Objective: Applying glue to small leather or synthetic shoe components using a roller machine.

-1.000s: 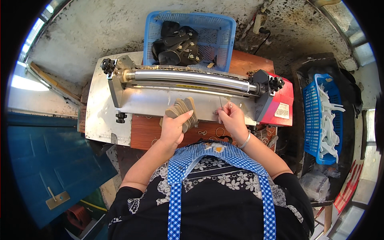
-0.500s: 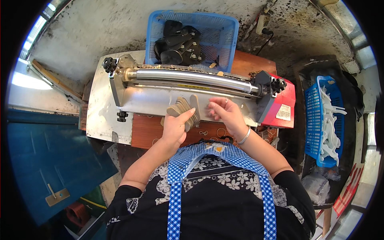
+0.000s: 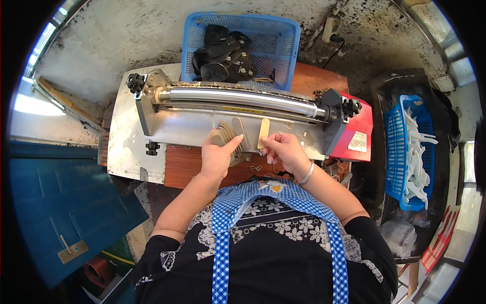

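My left hand (image 3: 215, 159) is wrapped round a fanned stack of tan, flat, round-ended strips (image 3: 224, 134), with the thumb across them. One strip of the stack stands apart from the others at its right side. Between thumb and fingers, my right hand (image 3: 286, 152) pinches a single pale strip (image 3: 265, 129), held upright. Both hands are in front of a roller machine (image 3: 161, 117), over its metal feed plate. Its shiny steel roller (image 3: 238, 96) lies just beyond the strips.
Behind the machine, a blue basket (image 3: 291, 50) holds black, sole-shaped pieces (image 3: 228, 58). A second blue basket (image 3: 396, 152) with white pieces (image 3: 416, 157) stands at the right. Black knobs (image 3: 135, 82) and a red housing (image 3: 360, 121) flank the roller. A blue door (image 3: 66, 207) is at the left.
My right hand, half a second ago loosely curled with no strip visible, now holds up a single strip. My left hand has shifted slightly left with the stack. A pale piece near the roller's back has gone.
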The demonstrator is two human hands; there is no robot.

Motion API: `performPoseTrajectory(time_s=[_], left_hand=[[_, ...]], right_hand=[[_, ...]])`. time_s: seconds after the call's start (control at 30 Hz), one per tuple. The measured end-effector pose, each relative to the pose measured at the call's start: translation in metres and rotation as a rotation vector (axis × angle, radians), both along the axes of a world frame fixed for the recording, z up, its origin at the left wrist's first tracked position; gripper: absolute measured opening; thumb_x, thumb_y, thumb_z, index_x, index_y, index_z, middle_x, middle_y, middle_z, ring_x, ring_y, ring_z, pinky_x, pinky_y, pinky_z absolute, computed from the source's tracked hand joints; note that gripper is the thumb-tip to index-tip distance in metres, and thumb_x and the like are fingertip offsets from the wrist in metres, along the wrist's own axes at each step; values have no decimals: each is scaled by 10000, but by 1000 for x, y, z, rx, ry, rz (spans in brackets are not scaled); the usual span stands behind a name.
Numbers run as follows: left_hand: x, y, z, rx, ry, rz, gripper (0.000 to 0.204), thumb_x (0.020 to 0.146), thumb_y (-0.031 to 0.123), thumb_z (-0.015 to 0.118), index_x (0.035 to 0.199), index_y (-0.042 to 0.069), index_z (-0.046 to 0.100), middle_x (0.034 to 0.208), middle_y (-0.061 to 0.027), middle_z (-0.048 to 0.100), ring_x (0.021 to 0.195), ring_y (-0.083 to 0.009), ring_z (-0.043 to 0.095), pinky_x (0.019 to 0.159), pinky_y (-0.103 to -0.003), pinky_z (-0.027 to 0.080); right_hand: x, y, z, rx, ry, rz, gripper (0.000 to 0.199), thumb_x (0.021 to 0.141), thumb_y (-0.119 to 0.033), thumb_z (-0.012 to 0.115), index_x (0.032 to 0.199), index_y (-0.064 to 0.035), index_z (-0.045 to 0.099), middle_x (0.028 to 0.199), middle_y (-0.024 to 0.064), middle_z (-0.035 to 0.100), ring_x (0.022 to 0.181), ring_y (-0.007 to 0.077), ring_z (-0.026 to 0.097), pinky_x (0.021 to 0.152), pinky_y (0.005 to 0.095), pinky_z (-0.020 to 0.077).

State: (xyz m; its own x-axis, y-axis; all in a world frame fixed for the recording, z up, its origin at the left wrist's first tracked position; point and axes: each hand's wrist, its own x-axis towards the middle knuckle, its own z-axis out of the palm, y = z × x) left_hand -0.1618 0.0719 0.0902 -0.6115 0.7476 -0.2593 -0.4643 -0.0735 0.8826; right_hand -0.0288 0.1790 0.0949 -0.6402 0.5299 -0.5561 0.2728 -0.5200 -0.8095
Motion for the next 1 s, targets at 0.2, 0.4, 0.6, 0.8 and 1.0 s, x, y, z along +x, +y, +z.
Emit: performPoseTrajectory(time_s=[0.2,0.4,0.6,0.8,1.0], left_hand=[[-3,-1,-2,-12,10,6,228,702,-26,609,902,-5,504,813,-52,554,702,-115,539,622,-233,455],[4,1,-5,-25,-37,-4,231,698,-24,614,901,-4,506,818,-57,554,711,-116,540,620,-231,455],[-3,-1,-6,-39,-11,36,236,695,-21,618,902,-7,505,815,-60,556,708,-117,543,617,-234,458],[-2,0,-8,-46,4,31,252,690,-15,624,913,-6,507,823,-55,560,709,-117,543,615,-229,454],[0,0,-7,-41,-13,-28,261,695,-10,620,929,-3,504,825,-53,561,725,-115,542,625,-227,456]], right_hand=[[-11,35,-10,-141,6,-389,180,786,-167,563,764,5,516,666,65,568,478,114,532,400,183,416],[-7,-9,6,197,5,312,146,804,-156,540,848,-19,517,706,28,559,608,90,557,483,185,446],[5,-3,-3,989,-245,187,162,695,-98,588,647,-8,462,587,114,515,467,259,500,449,311,434],[-7,21,-24,1408,-314,203,160,681,-115,595,659,-2,483,640,146,526,465,287,495,450,326,416],[-7,-1,7,228,10,74,172,789,-174,550,801,-2,551,717,80,582,440,84,497,406,215,385]])
